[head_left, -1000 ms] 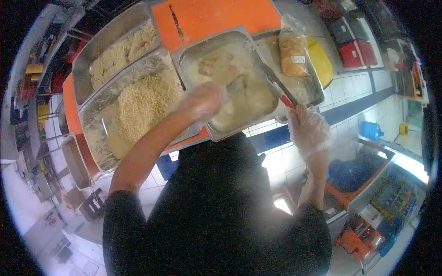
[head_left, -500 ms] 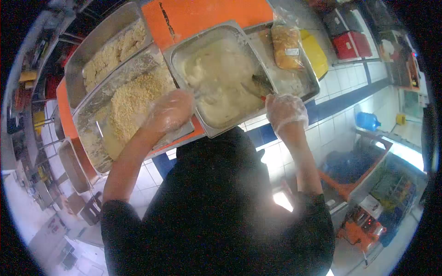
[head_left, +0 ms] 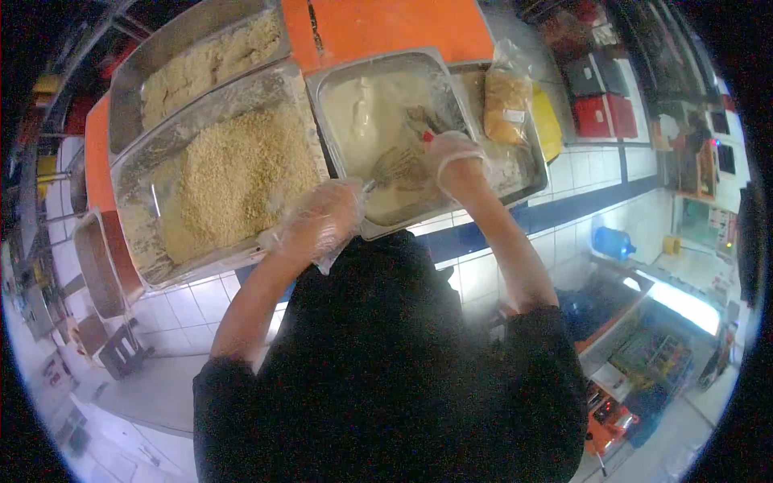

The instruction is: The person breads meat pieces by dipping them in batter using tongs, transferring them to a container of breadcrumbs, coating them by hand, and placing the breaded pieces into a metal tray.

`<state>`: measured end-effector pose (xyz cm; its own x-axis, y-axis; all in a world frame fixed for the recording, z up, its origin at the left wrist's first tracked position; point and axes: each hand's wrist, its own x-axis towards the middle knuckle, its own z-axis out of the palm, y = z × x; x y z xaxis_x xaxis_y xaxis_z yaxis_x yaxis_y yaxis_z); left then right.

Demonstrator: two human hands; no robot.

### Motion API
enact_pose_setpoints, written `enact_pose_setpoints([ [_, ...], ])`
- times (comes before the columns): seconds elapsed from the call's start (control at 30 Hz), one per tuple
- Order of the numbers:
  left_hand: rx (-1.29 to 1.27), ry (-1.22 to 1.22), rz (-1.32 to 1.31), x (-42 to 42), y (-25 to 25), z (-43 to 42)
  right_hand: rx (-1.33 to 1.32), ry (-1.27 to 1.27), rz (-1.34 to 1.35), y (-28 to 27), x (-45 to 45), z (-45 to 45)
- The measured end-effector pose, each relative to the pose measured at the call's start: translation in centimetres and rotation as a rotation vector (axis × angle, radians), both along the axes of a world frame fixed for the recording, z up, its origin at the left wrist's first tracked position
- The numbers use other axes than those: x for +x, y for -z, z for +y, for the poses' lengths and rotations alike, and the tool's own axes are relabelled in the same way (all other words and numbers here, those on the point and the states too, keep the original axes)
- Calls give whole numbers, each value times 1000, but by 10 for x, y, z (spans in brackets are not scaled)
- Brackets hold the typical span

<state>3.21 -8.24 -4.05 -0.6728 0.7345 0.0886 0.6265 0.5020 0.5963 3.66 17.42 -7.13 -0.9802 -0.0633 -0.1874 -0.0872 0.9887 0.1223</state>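
My left hand (head_left: 330, 211), in a clear plastic glove, is closed at the near left rim of a deep metal pan (head_left: 334, 153). Its fingers wrap the handle of a whisk (head_left: 394, 167), whose wires lie in the pale, wet batter (head_left: 354, 121). Over the right side of this pan is my right hand (head_left: 460, 161), also gloved. It is closed on a red-handled utensil (head_left: 427, 137); the working end dips into the batter and its shape is unclear. Left of the batter stands a metal tray (head_left: 133, 221) of coarse crumbs (head_left: 241, 169).
Behind the crumbs, another metal pan (head_left: 125, 121) holds a pale, lumpy food (head_left: 209, 68). An orange board (head_left: 386, 28) lies at the back. A bagged brown food (head_left: 507, 105) rests in a tray (head_left: 535, 177) at right, beside a yellow object (head_left: 547, 125).
My right hand has moved left and inward over the batter with the red-handled utensil. My left hand sits lower, nearer my body, and the whisk wires now show. The view has shifted slightly.
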Motion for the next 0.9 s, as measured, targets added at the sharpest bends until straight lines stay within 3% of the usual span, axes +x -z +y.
enact_pose_setpoints([
  [0.07, -238, 15, -160, 1, -9, 5, 1, -51, -25, 36, -19, 11],
  [0.1, -233, 5, -161, 4, -1, 3, -4, -90, -53, 45, -25, 14],
  [0.13, -159, 0, -120, 9, 13, 1, 0, -101, -51, 37, -27, 10],
  [0.2, -81, -19, -76, 12, 18, -3, -134, 142, -8, 14, -30, 0],
  [0.3, -183, -32, -56, 16, 0, -5, -182, 83, -9, 17, -19, 30],
  [0.37, -275, -85, -260, 16, -13, -4, -203, 124, -26, -6, -17, 25],
  [0.47, -257, -60, -190, 19, -19, -11, -249, 198, -43, -22, -4, 25],
  [0.6, -210, -168, -231, 26, 18, -17, -422, 308, -92, -33, 15, 32],
  [0.63, -243, -112, 55, 33, 46, -24, -418, 294, -94, -32, 16, 36],
  [0.7, -276, -68, 340, 32, 39, -27, -752, 627, -225, -19, 20, 50],
  [0.73, -304, -159, -56, 22, 1, -22, -856, 741, -265, -12, 24, 58],
  [0.77, -321, -243, -452, 16, -19, -20, -961, 626, -212, -3, 31, 70],
  [0.83, -308, -219, -415, 15, -8, -20, -1058, 501, -159, -6, 39, 71],
  [0.9, -300, -190, -379, 22, 18, -16, -915, 533, -82, -19, 42, 55],
])
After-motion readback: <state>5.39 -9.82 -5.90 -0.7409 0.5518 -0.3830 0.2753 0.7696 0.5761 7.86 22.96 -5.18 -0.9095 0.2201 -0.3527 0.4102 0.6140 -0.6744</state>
